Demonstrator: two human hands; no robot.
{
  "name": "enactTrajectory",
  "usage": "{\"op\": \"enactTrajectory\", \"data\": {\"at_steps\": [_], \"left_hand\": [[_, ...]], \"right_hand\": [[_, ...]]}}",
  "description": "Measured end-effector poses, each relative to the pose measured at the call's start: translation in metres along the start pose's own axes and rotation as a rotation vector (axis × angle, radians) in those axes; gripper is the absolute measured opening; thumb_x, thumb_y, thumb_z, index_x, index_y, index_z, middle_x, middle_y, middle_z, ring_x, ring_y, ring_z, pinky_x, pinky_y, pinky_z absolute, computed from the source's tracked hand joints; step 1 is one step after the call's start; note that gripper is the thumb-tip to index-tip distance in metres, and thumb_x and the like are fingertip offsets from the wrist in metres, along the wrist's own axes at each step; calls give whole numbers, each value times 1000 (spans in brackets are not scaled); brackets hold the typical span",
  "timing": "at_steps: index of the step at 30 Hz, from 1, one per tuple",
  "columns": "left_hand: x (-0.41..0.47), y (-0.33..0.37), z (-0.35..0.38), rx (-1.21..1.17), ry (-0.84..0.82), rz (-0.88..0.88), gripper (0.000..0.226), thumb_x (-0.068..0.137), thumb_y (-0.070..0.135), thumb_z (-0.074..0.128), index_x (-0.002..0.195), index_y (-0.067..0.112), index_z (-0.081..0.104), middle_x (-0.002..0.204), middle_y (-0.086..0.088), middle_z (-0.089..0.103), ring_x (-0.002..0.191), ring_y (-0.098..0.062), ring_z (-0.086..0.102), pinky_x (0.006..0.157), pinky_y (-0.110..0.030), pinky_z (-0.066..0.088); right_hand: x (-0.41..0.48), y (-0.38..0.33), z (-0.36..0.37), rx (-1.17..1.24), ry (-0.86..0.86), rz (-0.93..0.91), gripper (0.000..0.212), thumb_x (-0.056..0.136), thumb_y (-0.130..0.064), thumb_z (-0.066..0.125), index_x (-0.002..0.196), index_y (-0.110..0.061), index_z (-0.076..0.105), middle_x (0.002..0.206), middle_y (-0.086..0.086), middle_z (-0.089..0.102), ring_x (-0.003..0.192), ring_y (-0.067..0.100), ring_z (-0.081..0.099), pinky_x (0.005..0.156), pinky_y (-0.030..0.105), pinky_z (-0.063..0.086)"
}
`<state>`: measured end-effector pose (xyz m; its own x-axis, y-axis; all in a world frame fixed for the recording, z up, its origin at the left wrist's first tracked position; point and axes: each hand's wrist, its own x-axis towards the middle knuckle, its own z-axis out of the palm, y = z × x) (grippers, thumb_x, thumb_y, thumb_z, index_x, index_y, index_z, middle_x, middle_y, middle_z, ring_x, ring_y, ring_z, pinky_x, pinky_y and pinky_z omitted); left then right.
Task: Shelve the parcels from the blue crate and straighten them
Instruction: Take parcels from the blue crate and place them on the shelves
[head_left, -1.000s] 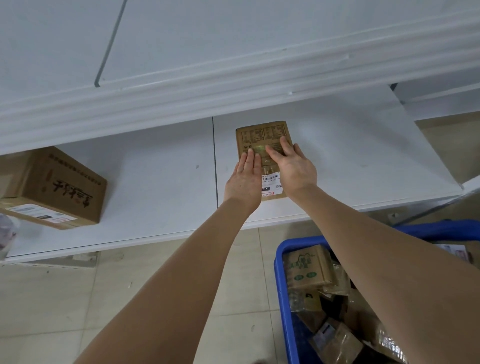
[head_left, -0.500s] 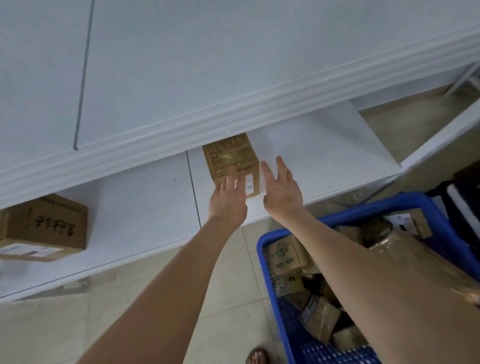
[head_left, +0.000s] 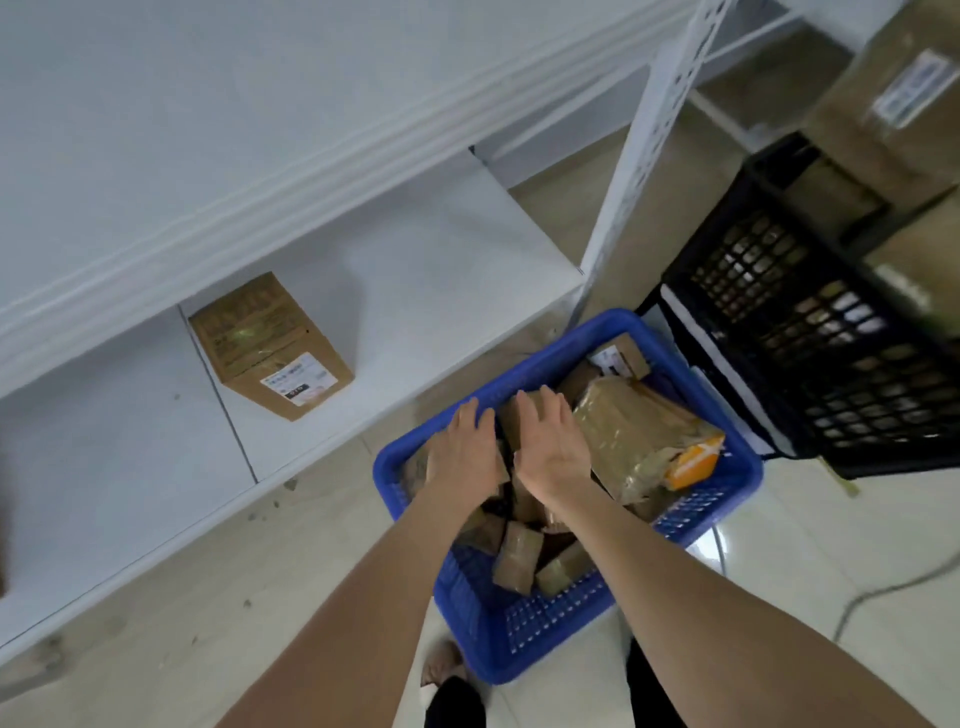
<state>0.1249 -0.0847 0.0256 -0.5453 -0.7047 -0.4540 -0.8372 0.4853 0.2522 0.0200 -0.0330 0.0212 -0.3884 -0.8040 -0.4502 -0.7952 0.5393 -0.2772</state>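
Observation:
The blue crate (head_left: 550, 636) stands on the floor beside the shelf, filled with several brown parcels. My left hand (head_left: 465, 452) and my right hand (head_left: 551, 447) are both down in the crate, fingers fairly straight, flanking a small brown parcel (head_left: 511, 422) and touching its sides. A large tape-wrapped parcel (head_left: 631, 434) with an orange corner lies in the crate right of my right hand. One cardboard box (head_left: 270, 345) with a white label sits alone on the white lower shelf (head_left: 441, 270), apart from both hands.
A white perforated shelf post (head_left: 641, 130) rises just behind the crate. A black lattice crate (head_left: 810, 322) stands to the right, with a big cardboard box (head_left: 904, 104) beyond it. A cable (head_left: 883, 587) runs over the tiled floor at right.
Both hands have left the box on the shelf and dropped into the blue crate. The view has swung right and down; the box stays on the shelf.

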Motion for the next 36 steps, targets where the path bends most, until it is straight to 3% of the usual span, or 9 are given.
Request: {"op": "enactTrajectory", "data": {"at_steps": [5, 9, 14, 18, 22, 25, 29, 32, 36], "left_hand": [[25, 66, 25, 23, -29, -17, 61, 91, 16, 52, 146, 11, 28, 155, -10, 21, 141, -22, 28, 108, -38, 35], [46, 124, 55, -77, -151, -118, 60, 90, 21, 56, 144, 10, 32, 146, -10, 34, 128, -25, 44, 101, -39, 44], [75, 185, 89, -188, -233, -223, 53, 94, 18, 49, 144, 15, 31, 146, -8, 33, 128, -27, 44, 101, -43, 43], [98, 198, 118, -188, -245, -299, 47, 96, 21, 47, 142, 17, 34, 143, -7, 38, 124, -29, 46, 94, -38, 40], [118, 191, 148, -186, -232, -388, 45, 99, 23, 42, 143, 16, 36, 141, -8, 44, 122, -28, 49, 84, -32, 39], [130, 182, 168, -231, -227, -418, 38, 99, 20, 39, 136, 14, 44, 133, -8, 51, 116, -26, 53, 73, -27, 33], [137, 171, 188, -525, -259, -495, 33, 98, 16, 39, 128, 8, 50, 130, -12, 54, 115, -29, 52, 93, -35, 44], [132, 163, 178, -638, -256, -545, 35, 99, 22, 39, 130, 9, 49, 128, -12, 55, 114, -29, 53, 97, -39, 44], [122, 151, 137, -810, -128, -619, 43, 98, 38, 43, 132, 13, 44, 123, -10, 60, 110, -28, 58, 95, -43, 47]], "right_hand": [[13, 68, -13, 31, -100, -1, 80, 92, -15, 57, 153, -23, 7, 160, 9, 1, 149, 29, -2, 117, 40, 23], [25, 130, -18, 8, -176, -30, 82, 87, -28, 66, 150, -23, 14, 155, 10, 13, 144, 29, 14, 113, 40, 28], [47, 209, -13, -5, -274, 79, 84, 85, -43, 67, 149, -24, 17, 151, 13, 24, 141, 33, 21, 111, 42, 32], [72, 244, 3, 16, -373, 201, 102, 79, -61, 66, 153, -22, 7, 158, 17, 9, 146, 35, 10, 115, 45, 27], [105, 255, 29, 61, -405, 294, 118, 72, -67, 70, 154, -17, 3, 159, 19, 3, 146, 37, 9, 115, 47, 25], [121, 257, 53, 48, -399, 314, 116, 72, -66, 70, 153, -17, 4, 159, 20, 8, 145, 37, 16, 113, 46, 27], [126, 254, 67, -18, -319, 302, 110, 71, -61, 72, 151, -21, 9, 148, 20, 33, 134, 37, 36, 101, 44, 39], [123, 242, 60, 54, -316, 323, 115, 67, -58, 76, 151, -18, 9, 148, 21, 31, 134, 40, 33, 102, 44, 38], [105, 213, 35, 14, -256, 174, 121, 66, -59, 75, 151, -13, 2, 148, 14, 25, 132, 37, 30, 106, 43, 33]]}}
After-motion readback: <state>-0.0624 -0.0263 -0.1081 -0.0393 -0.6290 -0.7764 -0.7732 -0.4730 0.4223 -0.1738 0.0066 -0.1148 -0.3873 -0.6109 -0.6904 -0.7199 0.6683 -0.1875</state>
